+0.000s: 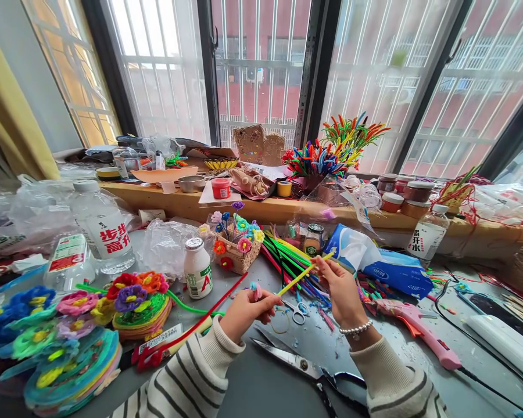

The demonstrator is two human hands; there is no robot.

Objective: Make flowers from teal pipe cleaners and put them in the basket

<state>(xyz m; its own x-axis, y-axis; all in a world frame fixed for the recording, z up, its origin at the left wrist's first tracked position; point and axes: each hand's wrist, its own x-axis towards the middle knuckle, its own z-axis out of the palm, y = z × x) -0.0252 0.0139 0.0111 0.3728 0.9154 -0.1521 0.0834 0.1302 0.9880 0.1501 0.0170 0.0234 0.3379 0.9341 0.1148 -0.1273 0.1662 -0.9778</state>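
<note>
A yellow pipe cleaner (300,278) stretches on a slant between my two hands. My left hand (251,309) is closed, pinching its lower end between thumb and fingers; a small pink and blue piece (255,290) shows at those fingers. At the upper end, my right hand (340,290), with a beaded bracelet at the wrist, pinches the same pipe cleaner. Small scissors (299,312) lie between and below the hands. Large open scissors (303,366) rest on the grey table nearer to me. Behind the hands spreads a pile of green and coloured pipe cleaners (290,255).
Fluffy flowers (131,297) on round bases crowd the left. A white bottle (197,270) and a flower basket (239,255) stand behind my left hand. Tissue pack (392,270) and pink glue gun (422,331) with its cord lie right. The wooden ledge (165,200) holds jars.
</note>
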